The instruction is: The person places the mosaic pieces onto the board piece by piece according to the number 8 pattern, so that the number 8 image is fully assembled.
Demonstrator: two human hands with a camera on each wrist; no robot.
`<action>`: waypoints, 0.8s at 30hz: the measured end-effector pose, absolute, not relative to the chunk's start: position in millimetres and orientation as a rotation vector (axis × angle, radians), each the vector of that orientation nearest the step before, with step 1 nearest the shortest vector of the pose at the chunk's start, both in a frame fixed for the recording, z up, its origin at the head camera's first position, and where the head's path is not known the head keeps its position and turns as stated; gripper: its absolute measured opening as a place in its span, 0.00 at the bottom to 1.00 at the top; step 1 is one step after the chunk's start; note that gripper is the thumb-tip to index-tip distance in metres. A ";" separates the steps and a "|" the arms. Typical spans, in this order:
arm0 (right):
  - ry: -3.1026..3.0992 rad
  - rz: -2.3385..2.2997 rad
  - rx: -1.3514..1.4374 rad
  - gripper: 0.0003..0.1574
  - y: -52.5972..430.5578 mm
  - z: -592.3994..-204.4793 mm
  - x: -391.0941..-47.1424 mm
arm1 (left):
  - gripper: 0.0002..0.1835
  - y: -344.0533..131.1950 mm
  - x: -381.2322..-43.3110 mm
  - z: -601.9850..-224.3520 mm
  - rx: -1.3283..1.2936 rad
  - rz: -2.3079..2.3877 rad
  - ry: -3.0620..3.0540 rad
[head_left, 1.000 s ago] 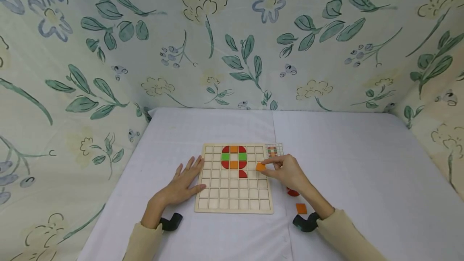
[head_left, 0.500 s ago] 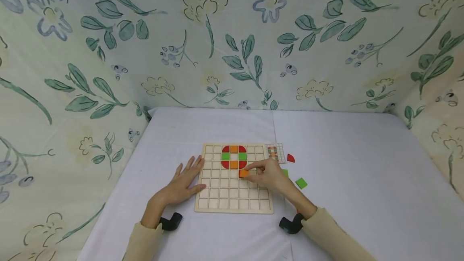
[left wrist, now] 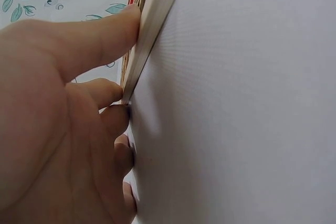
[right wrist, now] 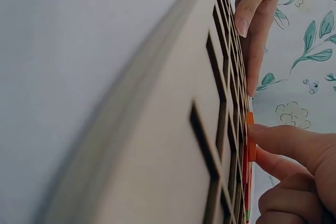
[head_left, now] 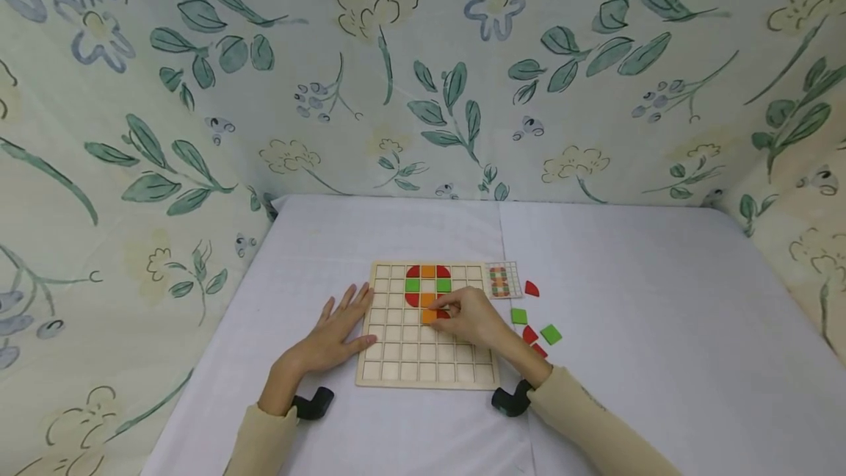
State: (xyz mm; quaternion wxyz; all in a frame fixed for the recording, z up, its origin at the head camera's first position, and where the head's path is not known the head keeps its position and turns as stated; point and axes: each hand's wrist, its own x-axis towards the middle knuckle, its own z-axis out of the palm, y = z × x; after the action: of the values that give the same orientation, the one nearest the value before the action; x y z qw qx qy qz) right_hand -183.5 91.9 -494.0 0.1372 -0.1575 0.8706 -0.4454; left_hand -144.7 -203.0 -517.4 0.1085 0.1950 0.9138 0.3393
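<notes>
A wooden grid board lies on the white cloth, with red, orange and green tiles forming a ring in its upper middle. My right hand pinches an orange square tile between thumb and index finger, over the cell just below the ring. Beside that tile a red quarter-round tile is partly hidden by the fingers. In the right wrist view the orange tile stands slightly above the grid. My left hand lies with fingers extended along the board's left edge, its thumb touching the rim.
A small pattern card lies against the board's upper right side. Right of the board are loose tiles: green squares and several red quarter-rounds. Floral cloth hangs behind the table.
My right hand has carried the orange tile leftward across the board, past the red quarter-round, to the cell beside it. Loose tiles at the right are uncovered. The left hand stays put.
</notes>
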 end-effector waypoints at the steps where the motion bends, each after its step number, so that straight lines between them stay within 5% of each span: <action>1: 2.523 -1.286 -0.453 0.14 91.8 -494.3 -183.6 | 0.46 -202.7 -144.5 -516.6 0.579 1.014 2.685; 24: 2.540 -1.305 -0.480 0.14 90.2 -495.3 -183.9 | 0.46 -199.8 -145.9 -505.1 0.501 0.897 2.651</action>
State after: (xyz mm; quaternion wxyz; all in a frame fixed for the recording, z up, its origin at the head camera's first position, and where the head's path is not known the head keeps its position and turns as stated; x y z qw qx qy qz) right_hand -183.9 90.2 -495.3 0.1229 -0.1645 0.8705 -0.4472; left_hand -145.9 -199.8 -505.1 0.1487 0.1743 0.9221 0.3119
